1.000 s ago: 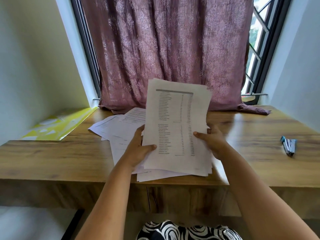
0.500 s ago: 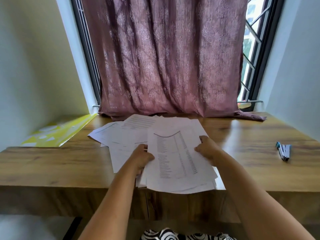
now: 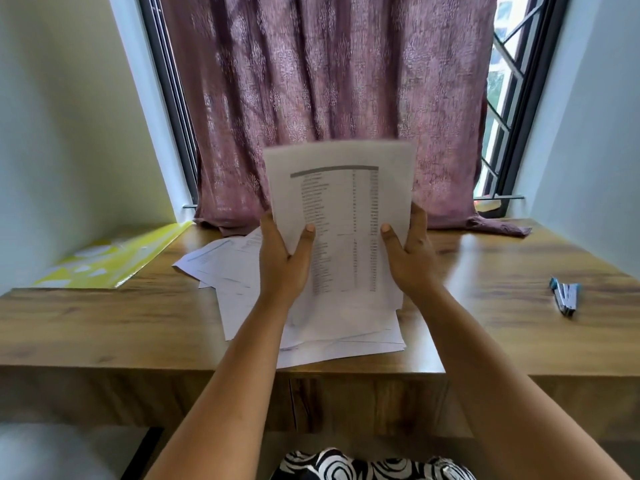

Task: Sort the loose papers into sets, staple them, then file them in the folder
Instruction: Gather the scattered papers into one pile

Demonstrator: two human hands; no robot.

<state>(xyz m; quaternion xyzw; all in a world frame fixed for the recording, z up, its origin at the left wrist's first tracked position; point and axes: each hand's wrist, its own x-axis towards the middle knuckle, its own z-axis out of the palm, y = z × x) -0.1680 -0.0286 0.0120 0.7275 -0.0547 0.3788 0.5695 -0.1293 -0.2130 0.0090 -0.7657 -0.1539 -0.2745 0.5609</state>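
Both hands hold a printed sheaf upright over the wooden counter.

At far left a yellow folder (image 3: 114,261) lies on the counter (image 3: 104,323), its white markings too blurred to read. Loose papers (image 3: 221,268) are spread flat beside it, with faint, illegible print. The left hand (image 3: 282,261) has its grip on the left edge of the held papers (image 3: 341,216), thumb in front and fingers hidden behind; the right hand (image 3: 410,258) grips the right edge likewise. The top sheet is white, showing a grey header bar above columns of small text, blurred beyond reading. More sheets lie on the counter under the sheaf. A blue-and-silver stapler (image 3: 566,296) lies well apart at right, no brand legible.
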